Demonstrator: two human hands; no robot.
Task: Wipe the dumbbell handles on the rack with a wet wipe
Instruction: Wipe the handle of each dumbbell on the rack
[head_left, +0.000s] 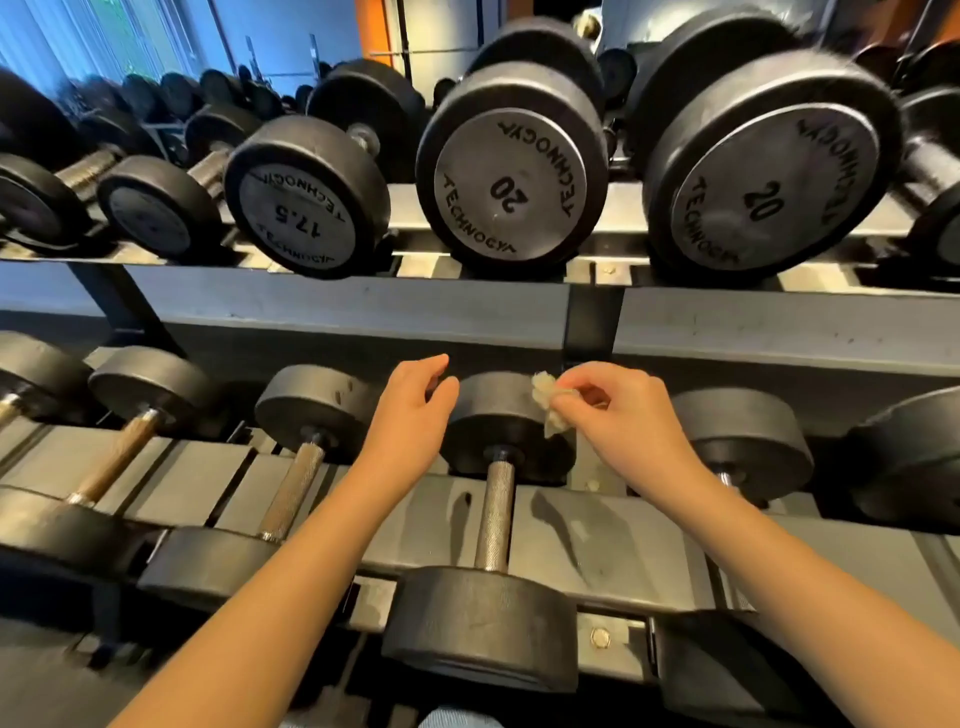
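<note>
Your forearms came in over the front edge of the lower rack shelf, one on each side of a black dumbbell that lay front to back. Your right hand pinched a crumpled wet wipe between thumb and fingers, over the dumbbell's far head near the shelf's back edge. I could not tell whether the wipe touched the head. Your left hand hovered just left of that head, fingers loosely curled and gripping nothing. The knurled steel handle lay bare between your arms, apart from both hands. Neighbouring dumbbells lay alongside on the same shelf. On the upper shelf rested a 17.5 dumbbell and two 20 dumbbells.
</note>
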